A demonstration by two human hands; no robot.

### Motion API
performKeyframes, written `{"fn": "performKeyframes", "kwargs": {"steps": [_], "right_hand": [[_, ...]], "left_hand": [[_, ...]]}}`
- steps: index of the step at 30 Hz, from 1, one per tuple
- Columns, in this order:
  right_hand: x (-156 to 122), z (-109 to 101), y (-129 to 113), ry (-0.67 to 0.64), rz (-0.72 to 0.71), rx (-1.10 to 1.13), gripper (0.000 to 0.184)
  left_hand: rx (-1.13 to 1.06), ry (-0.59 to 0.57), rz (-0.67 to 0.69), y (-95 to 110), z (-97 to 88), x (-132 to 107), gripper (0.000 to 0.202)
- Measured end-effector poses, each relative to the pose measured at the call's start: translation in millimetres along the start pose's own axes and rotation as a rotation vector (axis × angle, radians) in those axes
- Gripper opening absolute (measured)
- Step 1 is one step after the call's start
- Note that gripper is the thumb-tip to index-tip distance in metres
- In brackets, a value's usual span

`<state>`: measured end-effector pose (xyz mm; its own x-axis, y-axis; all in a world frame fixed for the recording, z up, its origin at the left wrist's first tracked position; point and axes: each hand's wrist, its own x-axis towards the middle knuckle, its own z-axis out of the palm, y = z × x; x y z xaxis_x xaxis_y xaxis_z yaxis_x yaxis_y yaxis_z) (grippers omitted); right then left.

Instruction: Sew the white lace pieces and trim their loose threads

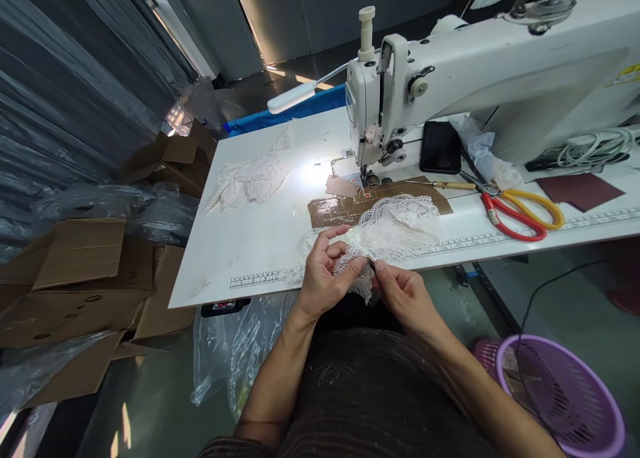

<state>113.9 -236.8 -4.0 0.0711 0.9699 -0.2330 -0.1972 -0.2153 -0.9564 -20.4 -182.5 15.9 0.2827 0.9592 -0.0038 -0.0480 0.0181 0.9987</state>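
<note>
White lace fabric (400,228) lies bunched along the front edge of the sewing table, and one end hangs over the edge. My left hand (327,271) is closed on that lace, pinching it between thumb and fingers. Close beside it, my right hand (403,288) is closed in a pinch at the same piece. A small dark tip shows between its fingers and the lace; what it belongs to is too small to make out. Behind the lace stands a white sewing machine (370,111), its needle area lit. Taped brown cardboard (345,211) lies in front of the needle.
Another lace piece (253,178) lies on the table's left. Scissors (520,211) with red and yellow handles, an awl-like tool (453,185) and a black phone (440,148) lie to the right. Cardboard boxes (90,278) stand left on the floor, a purple basket (560,391) lower right.
</note>
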Motion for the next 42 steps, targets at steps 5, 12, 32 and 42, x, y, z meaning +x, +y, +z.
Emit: {"fn": "performKeyframes", "kwargs": {"steps": [5, 12, 32, 42], "right_hand": [[-1, 5, 8, 0.063, -0.046, -0.015, 0.06], [-1, 2, 13, 0.08, -0.061, -0.051, 0.056], [-3, 6, 13, 0.054, -0.074, -0.036, 0.054], [-30, -19, 35, -0.063, -0.192, -0.297, 0.035]], "left_hand": [[-0.104, 0.01, -0.066, -4, 1.0, -2, 0.061], [-0.167, -0.013, -0.107, -5, -0.2, -1, 0.06], [-0.069, 0.013, -0.071, 2, 0.0, -4, 0.055], [-0.097, 0.114, -0.241, -8, 5.8, -41, 0.058]]}}
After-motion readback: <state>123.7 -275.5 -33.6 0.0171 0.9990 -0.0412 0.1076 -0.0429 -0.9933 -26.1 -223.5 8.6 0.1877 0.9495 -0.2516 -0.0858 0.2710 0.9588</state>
